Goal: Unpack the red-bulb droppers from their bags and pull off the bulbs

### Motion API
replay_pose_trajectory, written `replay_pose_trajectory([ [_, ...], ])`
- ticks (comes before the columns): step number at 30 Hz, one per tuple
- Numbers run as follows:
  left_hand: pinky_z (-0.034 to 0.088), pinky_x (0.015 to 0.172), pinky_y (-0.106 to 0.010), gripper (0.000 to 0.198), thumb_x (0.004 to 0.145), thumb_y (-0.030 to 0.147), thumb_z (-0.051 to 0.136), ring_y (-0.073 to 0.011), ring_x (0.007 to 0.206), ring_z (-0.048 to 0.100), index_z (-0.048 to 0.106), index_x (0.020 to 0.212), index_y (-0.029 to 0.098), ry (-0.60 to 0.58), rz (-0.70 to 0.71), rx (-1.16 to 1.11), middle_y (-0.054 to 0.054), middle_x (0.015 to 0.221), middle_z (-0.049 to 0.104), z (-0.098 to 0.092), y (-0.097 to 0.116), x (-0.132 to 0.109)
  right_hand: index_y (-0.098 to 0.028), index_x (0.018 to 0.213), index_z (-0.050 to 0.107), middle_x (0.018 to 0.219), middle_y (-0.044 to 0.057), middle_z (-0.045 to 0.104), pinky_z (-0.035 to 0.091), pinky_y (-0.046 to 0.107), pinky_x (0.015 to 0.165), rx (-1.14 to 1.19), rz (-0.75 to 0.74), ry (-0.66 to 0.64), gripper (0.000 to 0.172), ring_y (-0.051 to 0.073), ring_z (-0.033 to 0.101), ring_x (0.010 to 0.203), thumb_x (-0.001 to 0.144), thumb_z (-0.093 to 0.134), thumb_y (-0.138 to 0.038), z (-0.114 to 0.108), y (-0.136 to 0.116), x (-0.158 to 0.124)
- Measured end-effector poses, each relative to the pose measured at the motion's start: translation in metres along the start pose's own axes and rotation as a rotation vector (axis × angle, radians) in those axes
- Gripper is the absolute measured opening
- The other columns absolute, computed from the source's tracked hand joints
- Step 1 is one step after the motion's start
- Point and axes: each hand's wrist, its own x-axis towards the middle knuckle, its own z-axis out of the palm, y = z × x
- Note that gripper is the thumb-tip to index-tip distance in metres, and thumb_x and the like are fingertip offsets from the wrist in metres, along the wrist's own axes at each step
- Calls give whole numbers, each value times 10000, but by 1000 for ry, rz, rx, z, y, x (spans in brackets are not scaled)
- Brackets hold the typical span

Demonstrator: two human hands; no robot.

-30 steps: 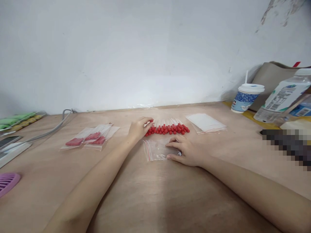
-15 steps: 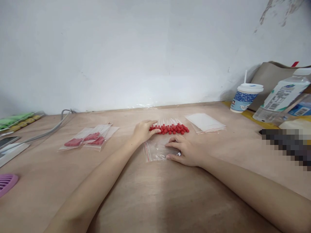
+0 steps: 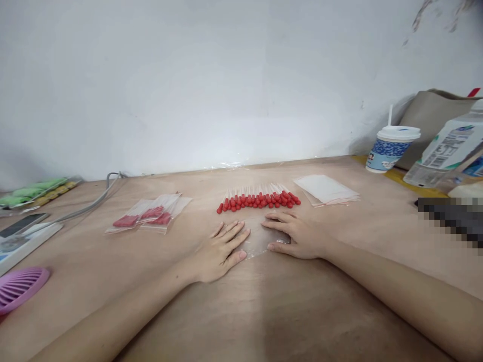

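A clear zip bag point(image 3: 259, 239) lies flat on the table between my hands. My left hand point(image 3: 222, 251) rests on its left end, palm down, fingers stretched out and covering the zip side. On the bag's right part lies my right hand point(image 3: 296, 235), its fingers apart and slightly bent, thumb low. Just beyond the bag is a row of thin pale sticks with thick red ends point(image 3: 260, 200), the red ends towards me. Neither hand touches them. What lies under the palms is hidden.
Filled zip bags with red contents point(image 3: 153, 213) lie on the left, a stack of flat bags point(image 3: 326, 190) behind on the right. Further left are a phone point(image 3: 24, 225), a grey cable point(image 3: 88, 207) and a purple fan point(image 3: 24, 286). A lidded cup point(image 3: 392, 149) and a bottle point(image 3: 443, 151) stand far right.
My left hand has left the red-ended sticks and come nearer, down onto the bag's left end. My right hand stays on the bag. The view has shifted slightly left.
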Motion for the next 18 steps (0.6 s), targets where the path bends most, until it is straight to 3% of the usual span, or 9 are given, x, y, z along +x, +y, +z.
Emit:
replay_pose_trajectory([
  [3,53,1098,-458,518,920,454,233,-207,1355,66,111,1399,295,-38,10,28,-22,1473,63,-2,-6,-2,-263,1191,540,1255,66,496,328,455,981,54,-14,21,547,273,413,1172,749,518,-584,-2,2,-1],
  [7,59,1093,-479,491,924,402,268,-208,1355,81,145,1391,314,-50,113,14,-12,1473,84,-6,-9,-1,-210,925,656,949,68,611,434,347,818,180,19,130,319,187,547,909,836,466,-451,-5,2,4],
  [11,96,1087,-500,492,909,311,334,-218,1349,133,195,1380,326,-21,221,-15,-2,1467,150,-9,-7,-1,-185,920,626,837,60,581,433,329,722,114,129,195,265,183,532,807,780,558,-399,-5,2,12],
  [14,156,1090,-477,481,897,277,362,-216,1343,168,259,1366,302,85,216,-54,-13,1455,215,-8,-5,-1,-182,860,612,838,56,559,419,326,720,57,204,171,258,188,517,815,734,609,-406,-1,4,14],
  [18,236,1083,-440,438,896,289,383,-220,1337,186,348,1330,241,296,83,-137,-48,1412,318,1,-7,-1,-187,701,582,786,41,556,399,312,704,22,220,136,191,182,510,784,733,612,-372,6,1,13],
])
